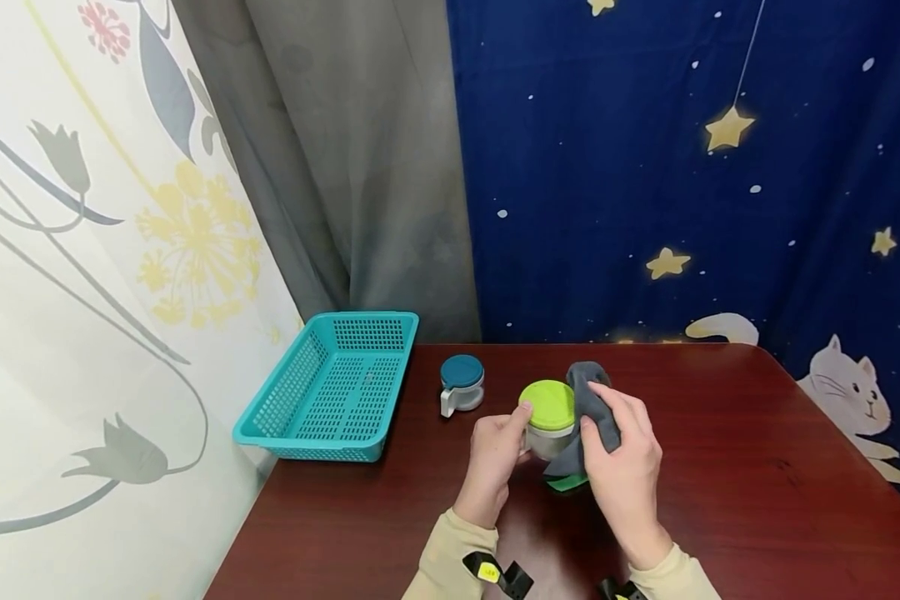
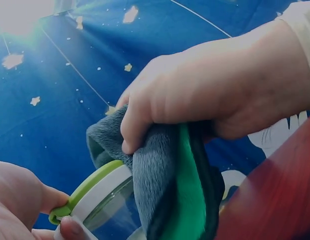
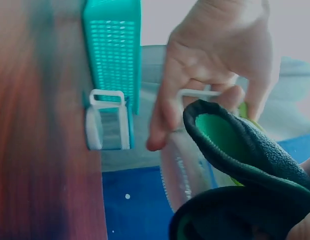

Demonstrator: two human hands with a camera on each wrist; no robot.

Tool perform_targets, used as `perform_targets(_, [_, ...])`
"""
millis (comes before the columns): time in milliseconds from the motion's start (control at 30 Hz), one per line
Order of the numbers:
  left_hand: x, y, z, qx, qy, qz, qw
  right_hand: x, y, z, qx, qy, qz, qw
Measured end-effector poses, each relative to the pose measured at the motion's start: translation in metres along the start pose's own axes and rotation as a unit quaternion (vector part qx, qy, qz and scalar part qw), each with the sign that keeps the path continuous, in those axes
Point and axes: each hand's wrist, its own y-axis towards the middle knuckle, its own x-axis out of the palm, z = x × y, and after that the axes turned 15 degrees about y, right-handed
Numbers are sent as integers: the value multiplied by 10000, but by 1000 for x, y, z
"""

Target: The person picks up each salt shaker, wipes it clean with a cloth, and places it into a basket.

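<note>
A clear jar with a lime-green lid and a white handle is held up by my left hand. The left thumb presses the lid's edge, and fingers curl round the handle, as the right wrist view shows. My right hand grips a folded grey cloth with a green underside. The cloth lies against the jar's right side, touching it near the lid in the left wrist view. Part of the jar's wall is hidden behind the cloth. A similar jar with a blue lid stands upright on the table, left of both hands.
A teal perforated basket stands at the table's left end, beside the patterned white curtain. The dark red table reaches back to a grey curtain and a blue star-patterned one.
</note>
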Motion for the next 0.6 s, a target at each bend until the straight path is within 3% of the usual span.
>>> perform_targets(233, [-3, 3, 5, -67, 24, 78, 9999, 8, -13, 0, -1182, -82, -93, 9929])
perform_targets(433, [-10, 7, 9, -95, -140, -16, 9999, 9, -16, 1, -1568, -201, -238, 9871])
perform_targets(600, [-20, 18, 15, -162, -398, -29, 9991, 7, -14, -1, -1677, -198, -658, 9834])
